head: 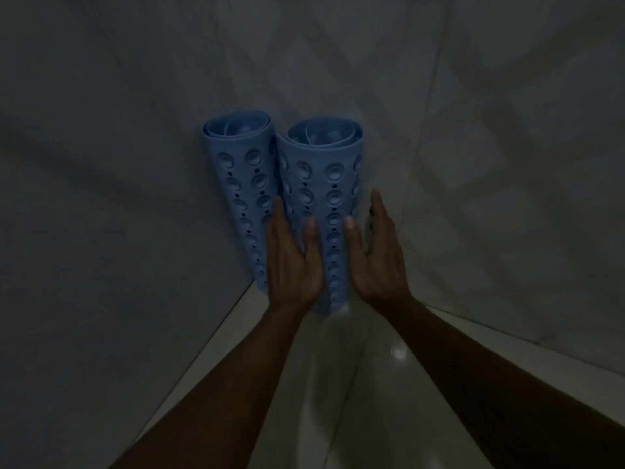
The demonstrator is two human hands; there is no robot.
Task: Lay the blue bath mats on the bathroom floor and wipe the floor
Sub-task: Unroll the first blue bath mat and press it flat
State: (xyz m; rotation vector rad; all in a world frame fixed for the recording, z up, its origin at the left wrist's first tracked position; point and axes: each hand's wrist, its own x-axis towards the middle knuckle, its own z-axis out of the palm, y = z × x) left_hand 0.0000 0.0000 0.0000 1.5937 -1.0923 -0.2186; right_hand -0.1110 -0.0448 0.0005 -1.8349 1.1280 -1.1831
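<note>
the room is dim, and two grey tiled walls (pixel 118 164) meet in a corner. under them is the shiny pale tile floor (pixel 338 384), with a small spot of light on it. in the corner stand two rolled-up blue rubber bath mats, side by side and touching each other, both standing up on their ends on the floor. they have rows of round cups and little holes all over them. the left rolled mat (pixel 241 184) leans on the left wall. the right rolled mat (pixel 324 184) is just in front of it, nearer the person. two bare arms reach in from the bottom. the left hand (pixel 292 262) is pressed on the left side of the right rolled mat, with its fingers straight and one finger slipped in between the two rolls. the right hand (pixel 378 258) is on the other side of the same roll, with its fingers loose and straight and the thumb lying on the front. so both hands hold that roll between them.
</note>
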